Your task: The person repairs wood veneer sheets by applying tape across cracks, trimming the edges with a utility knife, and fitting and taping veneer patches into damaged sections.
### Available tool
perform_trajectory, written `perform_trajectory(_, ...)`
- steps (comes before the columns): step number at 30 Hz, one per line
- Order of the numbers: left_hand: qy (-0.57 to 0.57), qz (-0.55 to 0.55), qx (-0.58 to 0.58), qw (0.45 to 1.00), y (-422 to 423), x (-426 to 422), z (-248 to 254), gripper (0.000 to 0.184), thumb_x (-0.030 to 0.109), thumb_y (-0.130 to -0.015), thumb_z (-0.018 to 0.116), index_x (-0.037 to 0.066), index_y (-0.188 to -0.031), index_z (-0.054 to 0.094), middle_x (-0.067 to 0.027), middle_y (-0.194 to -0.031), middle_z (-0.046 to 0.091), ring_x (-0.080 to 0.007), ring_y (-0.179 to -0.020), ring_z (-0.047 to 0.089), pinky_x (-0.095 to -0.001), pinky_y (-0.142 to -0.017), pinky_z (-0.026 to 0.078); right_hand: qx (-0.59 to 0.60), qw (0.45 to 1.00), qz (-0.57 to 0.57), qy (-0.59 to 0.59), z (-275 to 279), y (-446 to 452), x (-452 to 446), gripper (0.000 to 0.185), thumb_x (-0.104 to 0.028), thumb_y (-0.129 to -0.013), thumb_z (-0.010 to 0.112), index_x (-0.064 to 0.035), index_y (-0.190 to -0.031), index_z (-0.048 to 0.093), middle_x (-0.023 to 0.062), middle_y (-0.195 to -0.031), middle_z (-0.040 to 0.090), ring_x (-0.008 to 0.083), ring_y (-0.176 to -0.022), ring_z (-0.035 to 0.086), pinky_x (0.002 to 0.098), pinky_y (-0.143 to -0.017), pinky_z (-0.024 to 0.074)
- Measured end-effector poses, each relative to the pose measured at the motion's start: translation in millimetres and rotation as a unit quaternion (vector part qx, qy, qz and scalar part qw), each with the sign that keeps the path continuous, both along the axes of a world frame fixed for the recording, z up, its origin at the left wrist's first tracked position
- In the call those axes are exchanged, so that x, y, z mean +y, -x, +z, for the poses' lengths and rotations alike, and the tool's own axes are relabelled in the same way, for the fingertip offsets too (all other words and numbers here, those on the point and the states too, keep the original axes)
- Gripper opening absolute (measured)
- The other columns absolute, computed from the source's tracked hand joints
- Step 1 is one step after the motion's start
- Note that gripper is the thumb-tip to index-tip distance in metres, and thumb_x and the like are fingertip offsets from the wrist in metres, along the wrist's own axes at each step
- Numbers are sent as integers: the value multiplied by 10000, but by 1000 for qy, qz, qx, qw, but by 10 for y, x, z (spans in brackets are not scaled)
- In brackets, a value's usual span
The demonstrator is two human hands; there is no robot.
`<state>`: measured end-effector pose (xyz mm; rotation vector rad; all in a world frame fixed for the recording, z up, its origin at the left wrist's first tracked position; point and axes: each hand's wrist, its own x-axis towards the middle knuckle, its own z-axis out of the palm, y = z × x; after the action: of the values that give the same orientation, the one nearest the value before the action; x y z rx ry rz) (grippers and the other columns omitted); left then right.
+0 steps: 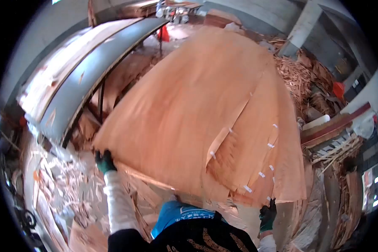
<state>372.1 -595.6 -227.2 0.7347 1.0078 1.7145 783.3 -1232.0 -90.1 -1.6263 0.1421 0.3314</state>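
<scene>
Left fingers (108, 155) at veneer sheet (172, 105), long table (97, 56) and scraps (77, 185) alongside.

The broad orange-brown sheet (193, 117), dotted with white tape, is split.

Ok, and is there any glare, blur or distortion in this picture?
Head view: strong fisheye bending, with the corners black; pale glare across the grey-topped table at left; slight softness over the wood veneer sheet, perhaps motion blur.
</scene>
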Motion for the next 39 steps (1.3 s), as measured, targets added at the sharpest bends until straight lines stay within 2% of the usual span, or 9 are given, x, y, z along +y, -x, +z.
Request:
perform_trajectory(4, 1, -64, -53, 997, -89, -634, -93, 429, 32, -866, 616, 14, -1284, 520, -90, -1108, 625, -242, -929, 605, -342, -828, 502, -3, 997, -29, 68, -94, -37, -26, 634, 20, -796, 513, -175, -1398, 460, -1, -658, 525, 94, -447, 460, 229, -351, 352)
perform_trajectory(6, 212, -279, -317, 881, -14, -593, -384, 420, 247, -900, 645, 23, -1246, 562, -111, -1155, 638, -279, -988, 626, -362, -869, 503, -67, 985, -19, 160, -224, -86, -8, 618, 21, -792, 511, -158, -1383, 475, -2, -661, 523, 95, -451, 462, 228, -360, 351)
perform_trajectory(10, 268, -135, 85, 950, -196, -281, -553, 368, 248, -880, 679, -4, -1139, 610, -103, -1028, 660, -228, -822, 637, -380, -760, 535, -97, 989, -4, 112, -397, -256, 48, 582, 2, -801, 521, -132, -1367, 484, -1, -659, 529, 92, -455, 458, 224, -373, 352)
perform_trajectory(12, 131, -143, -144, 970, -334, -260, -641, 343, 140, -838, 720, -14, -1121, 604, -114, -1008, 655, -228, -798, 627, -381, -716, 533, -113, 991, 7, 74, -595, -418, -26, 562, -10, -810, 526, -122, -1360, 489, 2, -661, 534, 91, -457, 457, 223, -377, 350)
perform_trajectory(23, 165, -105, 18, 981, -440, -349, -601, 346, 110, -789, 735, -14, -1093, 625, -106, -1010, 665, -232, -827, 634, -370, -764, 538, -107, 994, -19, 26, -840, -762, 15, 593, 24, -761, 525, -102, -1339, 506, 34, -735, 598, 109, -468, 491, 251, -372, 362)
perform_trajectory(27, 148, -91, 112, 978, -313, 51, -1359, 412, 203, -786, 734, -42, -1097, 622, -127, -1042, 680, -229, -855, 648, -351, -767, 534, -78, 993, 7, 92, -531, -632, 161, 600, 45, -768, 499, -143, -1338, 504, 17, -672, 542, 111, -472, 500, 253, -380, 380)
perform_trajectory(30, 289, -29, 411, 864, -195, 32, -1538, 498, 314, -772, 740, -67, -1072, 624, -154, -998, 696, -233, -824, 660, -370, -725, 540, -70, 992, -11, 106, -688, -803, 102, 629, 53, -768, 479, -178, -1353, 504, 7, -639, 521, 114, -463, 497, 255, -373, 377)
perform_trajectory(34, 317, -80, 351, 877, -452, -270, -877, 525, 419, -758, 724, -59, -969, 668, -172, -862, 706, -272, -711, 654, -391, -665, 528, -61, 991, -13, 115, -641, -826, 121, 616, 46, -793, 482, -172, -1368, 488, 8, -637, 519, 119, -456, 492, 254, -373, 371)
perform_trajectory(39, -41, -145, 855, 497, -256, 162, -1901, 388, 314, -845, 612, 93, -1163, 590, -112, -1152, 618, -237, -1065, 572, -353, -879, 477, 43, 999, -21, -15, -1085, -1140, -128, 599, 35, -818, 510, -179, -1376, 477, 17, -694, 527, 131, -488, 473, 263, -413, 387)
